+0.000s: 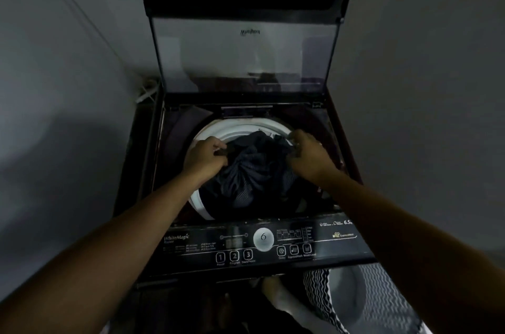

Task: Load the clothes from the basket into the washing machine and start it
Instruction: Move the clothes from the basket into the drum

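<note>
Top-loading washer [246,245], lid [243,55] raised upright at the back, white drum rim [240,126] exposed; dark garment [254,169] bunched over the drum mouth, partly inside. Left hand [203,157] grips the garment's left edge with curled fingers; right hand [307,152] pinches its right edge, the two hands set apart at opposite sides of the drum. Front panel [314,240] with round dial [263,239] and numbered buttons [234,256]; patterned clothes [377,298] lie below the washer's front, their container unclear.
</note>
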`<state>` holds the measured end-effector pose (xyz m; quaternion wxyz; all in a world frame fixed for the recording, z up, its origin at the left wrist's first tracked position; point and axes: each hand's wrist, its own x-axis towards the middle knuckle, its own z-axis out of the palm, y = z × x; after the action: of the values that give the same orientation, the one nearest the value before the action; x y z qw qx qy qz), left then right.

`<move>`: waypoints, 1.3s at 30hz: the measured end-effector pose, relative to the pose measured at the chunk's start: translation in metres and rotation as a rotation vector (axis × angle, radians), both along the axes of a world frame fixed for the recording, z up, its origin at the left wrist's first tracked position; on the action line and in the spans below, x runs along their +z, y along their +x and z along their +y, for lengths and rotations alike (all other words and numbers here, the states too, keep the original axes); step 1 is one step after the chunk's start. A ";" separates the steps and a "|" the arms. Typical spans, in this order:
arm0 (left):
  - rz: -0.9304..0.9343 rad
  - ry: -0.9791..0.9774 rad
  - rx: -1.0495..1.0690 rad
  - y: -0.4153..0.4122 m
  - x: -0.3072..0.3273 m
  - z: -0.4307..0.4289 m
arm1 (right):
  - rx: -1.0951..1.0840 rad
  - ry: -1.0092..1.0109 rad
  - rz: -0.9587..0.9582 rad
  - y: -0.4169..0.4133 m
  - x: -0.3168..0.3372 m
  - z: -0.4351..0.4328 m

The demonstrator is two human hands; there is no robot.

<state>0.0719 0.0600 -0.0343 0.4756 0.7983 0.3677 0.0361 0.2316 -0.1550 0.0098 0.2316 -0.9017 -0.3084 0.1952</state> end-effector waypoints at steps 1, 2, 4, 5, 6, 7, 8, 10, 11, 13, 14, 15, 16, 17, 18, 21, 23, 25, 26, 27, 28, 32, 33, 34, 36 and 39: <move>0.012 0.062 -0.008 0.001 -0.006 -0.001 | 0.148 -0.058 -0.040 -0.002 -0.007 0.003; 0.026 0.097 -0.018 0.001 -0.010 -0.004 | 0.283 -0.121 -0.049 -0.005 -0.013 0.006; 0.093 0.114 -0.066 0.004 -0.025 -0.010 | 0.430 -0.276 0.017 -0.012 -0.031 0.014; 0.136 0.106 -0.114 0.006 -0.032 -0.013 | 0.464 -0.341 0.046 -0.012 -0.042 0.017; 0.191 0.091 -0.172 0.009 -0.039 -0.015 | 0.482 -0.388 0.066 -0.009 -0.054 0.020; 0.253 0.076 -0.244 0.012 -0.048 -0.016 | 0.485 -0.437 0.080 -0.006 -0.066 0.022; 0.335 0.078 -0.325 0.015 -0.055 -0.017 | 0.491 -0.487 0.079 -0.001 -0.077 0.023; 0.464 0.085 -0.434 0.025 -0.070 -0.018 | 0.512 -0.562 0.076 0.013 -0.095 0.025; 0.505 0.091 -0.457 0.031 -0.077 -0.017 | 0.524 -0.581 0.073 0.020 -0.103 0.027; 0.582 0.082 -0.481 0.041 -0.094 -0.016 | 0.544 -0.612 0.059 0.029 -0.115 0.032; 0.629 0.076 -0.495 0.045 -0.104 -0.016 | 0.562 -0.618 0.045 0.034 -0.121 0.036; 0.679 0.065 -0.511 0.048 -0.113 -0.014 | 0.575 -0.619 0.028 0.039 -0.127 0.041; 0.724 0.045 -0.522 0.050 -0.122 -0.013 | 0.585 -0.621 0.020 0.044 -0.133 0.048; 0.758 0.018 -0.526 0.051 -0.130 -0.013 | 0.589 -0.629 0.027 0.049 -0.140 0.054; 0.782 -0.006 -0.526 0.051 -0.135 -0.014 | 0.603 -0.646 0.038 0.053 -0.145 0.060; 0.801 -0.040 -0.524 0.053 -0.151 -0.010 | 0.637 -0.728 0.101 0.063 -0.165 0.075; 0.764 -0.043 -0.514 0.055 -0.153 -0.007 | 0.617 -0.784 0.136 0.064 -0.179 0.078; 0.658 0.041 -0.464 0.056 -0.143 -0.011 | 0.569 -0.831 0.178 0.063 -0.189 0.078; 0.603 0.172 -0.414 0.057 -0.136 -0.016 | 0.555 -0.837 0.186 0.062 -0.192 0.078; 0.562 0.346 -0.352 0.057 -0.131 -0.022 | 0.547 -0.837 0.189 0.061 -0.195 0.077; 0.536 0.504 -0.298 0.057 -0.127 -0.028 | 0.546 -0.833 0.191 0.061 -0.193 0.077; 0.677 0.332 -0.320 0.057 -0.139 -0.037 | 0.596 -0.820 0.179 0.071 -0.180 0.079; 0.739 0.196 -0.376 0.058 -0.142 -0.031 | 0.638 -0.828 0.128 0.072 -0.175 0.080; 0.774 0.093 -0.419 0.058 -0.144 -0.025 | 0.682 -0.835 0.042 0.070 -0.166 0.079; 0.805 0.004 -0.471 0.058 -0.145 -0.014 | 0.754 -0.762 -0.203 0.060 -0.147 0.081; 0.820 0.003 -0.513 0.059 -0.146 -0.006 | 0.806 -0.491 -0.376 0.049 -0.141 0.086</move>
<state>0.1308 0.0540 -0.1804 0.2839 0.8122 0.3162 -0.3996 0.2805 -0.0695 -0.1316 -0.1406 -0.7584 -0.6133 0.1699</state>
